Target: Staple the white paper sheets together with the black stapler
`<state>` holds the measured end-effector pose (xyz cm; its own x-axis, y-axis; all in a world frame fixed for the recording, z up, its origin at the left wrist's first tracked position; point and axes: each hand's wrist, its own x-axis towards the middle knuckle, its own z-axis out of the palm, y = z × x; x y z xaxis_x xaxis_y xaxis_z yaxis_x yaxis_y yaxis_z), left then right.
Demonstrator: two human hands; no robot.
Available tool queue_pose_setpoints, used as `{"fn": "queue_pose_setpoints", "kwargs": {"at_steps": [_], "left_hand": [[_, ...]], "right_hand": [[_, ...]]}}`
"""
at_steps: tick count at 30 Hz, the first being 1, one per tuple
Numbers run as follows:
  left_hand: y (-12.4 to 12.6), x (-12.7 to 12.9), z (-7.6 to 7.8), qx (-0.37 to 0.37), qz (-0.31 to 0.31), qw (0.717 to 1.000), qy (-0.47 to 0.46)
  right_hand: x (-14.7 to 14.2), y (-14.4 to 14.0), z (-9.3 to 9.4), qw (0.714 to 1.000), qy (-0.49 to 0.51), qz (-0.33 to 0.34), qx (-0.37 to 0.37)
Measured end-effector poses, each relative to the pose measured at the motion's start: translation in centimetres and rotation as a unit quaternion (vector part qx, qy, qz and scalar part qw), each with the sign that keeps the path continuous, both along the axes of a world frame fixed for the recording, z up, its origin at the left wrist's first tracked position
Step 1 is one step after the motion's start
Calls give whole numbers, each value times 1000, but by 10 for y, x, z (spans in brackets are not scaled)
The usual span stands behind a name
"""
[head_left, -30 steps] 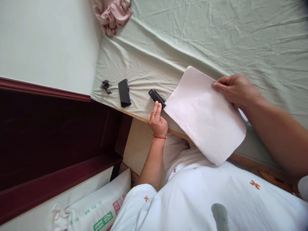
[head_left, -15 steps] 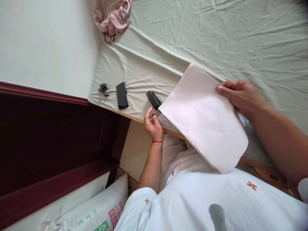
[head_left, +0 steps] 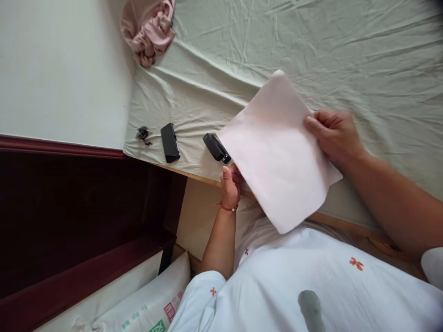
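Observation:
My right hand [head_left: 334, 133] is closed on the right edge of several white paper sheets [head_left: 277, 152], thumb on top and fingers underneath. The sheets are held tilted above the front edge of the bed, and a lower corner sticks out at the right. At their left edge is my left hand [head_left: 231, 185], with a red string on the wrist. Its thumb points up, apart from the paper; the other fingers are partly hidden behind the sheets. Just beyond it, a black stapler [head_left: 216, 147] lies on the green sheet [head_left: 194, 106], close to the paper's left corner.
A black phone-like case [head_left: 169, 143] and a small dark bunch, perhaps keys [head_left: 142, 133], lie left of the stapler. Crumpled pink cloth [head_left: 152, 34] rests by the wall. Below stand a dark red wooden panel [head_left: 69, 221] and a white printed sack [head_left: 152, 295].
The sheets have shifted left and up with my right hand, and turned slightly. My left hand has moved right, its fingers now partly behind the paper. More of the stapler shows.

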<state>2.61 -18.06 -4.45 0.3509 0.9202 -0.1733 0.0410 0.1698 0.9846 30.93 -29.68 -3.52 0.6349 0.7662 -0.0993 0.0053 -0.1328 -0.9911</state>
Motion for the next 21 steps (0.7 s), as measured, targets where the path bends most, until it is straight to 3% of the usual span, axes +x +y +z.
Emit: {"fn": "queue_pose_setpoints", "kwargs": {"at_steps": [4, 13, 21], "left_hand": [[0, 4, -5, -2, -2, 1000, 2], [-5, 13, -4, 3, 92, 996, 5], [-3, 13, -5, 9, 141, 987, -70]], "right_hand": [[-2, 2, -4, 986, -149, 58, -37], [0, -2, -17, 997, -34, 57, 27], [0, -4, -27, 995, -80, 64, 3]]}}
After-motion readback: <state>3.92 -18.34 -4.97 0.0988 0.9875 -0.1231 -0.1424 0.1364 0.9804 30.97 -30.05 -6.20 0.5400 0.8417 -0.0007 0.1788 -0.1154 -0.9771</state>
